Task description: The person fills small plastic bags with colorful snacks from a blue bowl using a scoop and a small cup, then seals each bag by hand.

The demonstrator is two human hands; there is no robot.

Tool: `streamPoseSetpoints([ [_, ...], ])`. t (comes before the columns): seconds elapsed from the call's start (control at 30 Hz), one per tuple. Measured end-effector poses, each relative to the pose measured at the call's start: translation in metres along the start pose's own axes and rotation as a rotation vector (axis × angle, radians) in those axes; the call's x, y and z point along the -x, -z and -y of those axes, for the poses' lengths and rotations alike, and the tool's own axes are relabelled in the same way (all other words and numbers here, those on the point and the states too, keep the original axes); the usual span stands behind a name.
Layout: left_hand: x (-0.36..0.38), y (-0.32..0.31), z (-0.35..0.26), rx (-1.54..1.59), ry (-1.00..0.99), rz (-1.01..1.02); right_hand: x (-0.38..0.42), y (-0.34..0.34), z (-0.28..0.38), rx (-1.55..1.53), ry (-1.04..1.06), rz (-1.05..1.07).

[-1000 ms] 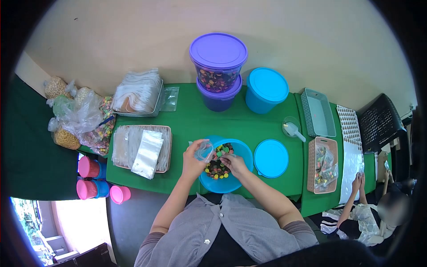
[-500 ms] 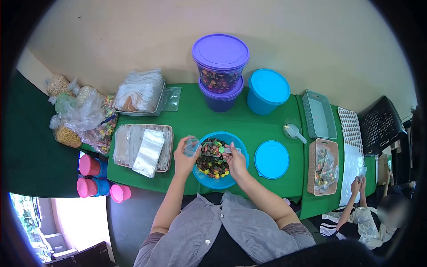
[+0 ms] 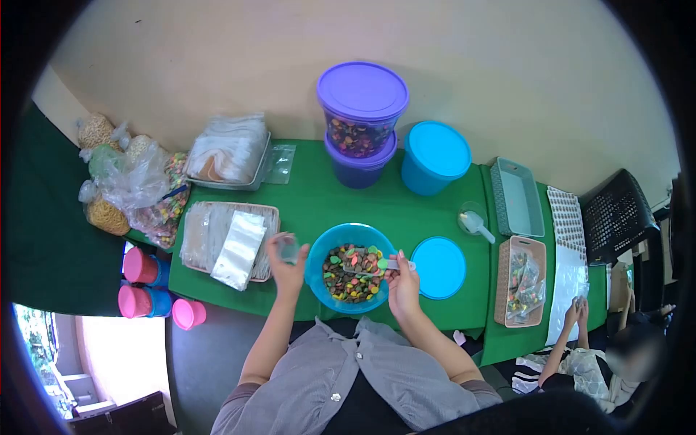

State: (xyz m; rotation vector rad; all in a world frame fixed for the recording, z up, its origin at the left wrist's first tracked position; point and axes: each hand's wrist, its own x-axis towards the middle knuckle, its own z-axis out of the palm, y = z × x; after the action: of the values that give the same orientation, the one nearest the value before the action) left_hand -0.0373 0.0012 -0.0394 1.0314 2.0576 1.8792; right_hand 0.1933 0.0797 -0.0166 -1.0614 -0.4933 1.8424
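A blue bowl [image 3: 313, 274] in front of me holds many small, coin-like sweets [image 3: 353, 288] in brown, yellow, green and pink. My right hand [image 3: 404, 284] is closed on the handle of a clear scoop [image 3: 397, 265], whose head lies over the sweets. Left of the bowl, my left hand [image 3: 288, 270] curls around a small clear plastic cup [image 3: 287, 249], slightly blurred. Close by on that side, a silvery packet [image 3: 239, 250] rests across a basket [image 3: 274, 217] of flat clear bags.
A round blue lid [image 3: 438, 268] lies right of the bowl. Behind stand purple tubs [image 3: 360, 138] and a blue tub [image 3: 436, 159]. A cup with a white scoop [image 3: 475, 222] sits near two baskets [image 3: 518, 196]. At far right another person's hands [image 3: 578, 312] are at work.
My left hand with the cup has moved left, away from the bowl's rim. My right hand and the scoop have shifted slightly right and down over the sweets.
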Motion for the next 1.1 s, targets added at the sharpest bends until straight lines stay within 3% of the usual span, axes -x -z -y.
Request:
streamPoseSetpoints([
  [0.17, -0.028, 0.017, -0.081, 0.348, -0.392, -0.152, 0.009, 0.001, 0.014, 0.030, 0.127, -0.035],
  [0.3, -0.020, 0.014, -0.099, 0.296, -0.340, -0.046, 0.015, 0.002, 0.020, 0.008, 0.170, -0.009],
  [0.37, -0.014, 0.001, -0.092, 0.300, -0.115, 0.205, 0.020, 0.002, 0.022, 0.002, 0.178, -0.014],
  [0.47, 0.006, -0.021, -0.056, 0.331, 0.041, 0.289, 0.022, 0.001, 0.029, -0.021, 0.243, -0.053],
  [0.53, 0.011, -0.024, -0.050, 0.256, 0.274, 0.637, 0.025, 0.004, 0.035, -0.033, 0.323, -0.081],
  [0.67, 0.014, -0.029, -0.039, 0.059, 0.174, 0.753, 0.021, 0.004, 0.040, -0.049, 0.393, -0.085],
  [0.83, 0.020, -0.040, -0.033, -0.137, -0.144, 0.784, 0.022, -0.007, 0.035, 0.005, 0.356, -0.077],
  [1.1, 0.022, -0.043, -0.019, -0.189, -0.156, 0.787, 0.016, 0.002, 0.014, 0.329, 0.372, -0.093],
])
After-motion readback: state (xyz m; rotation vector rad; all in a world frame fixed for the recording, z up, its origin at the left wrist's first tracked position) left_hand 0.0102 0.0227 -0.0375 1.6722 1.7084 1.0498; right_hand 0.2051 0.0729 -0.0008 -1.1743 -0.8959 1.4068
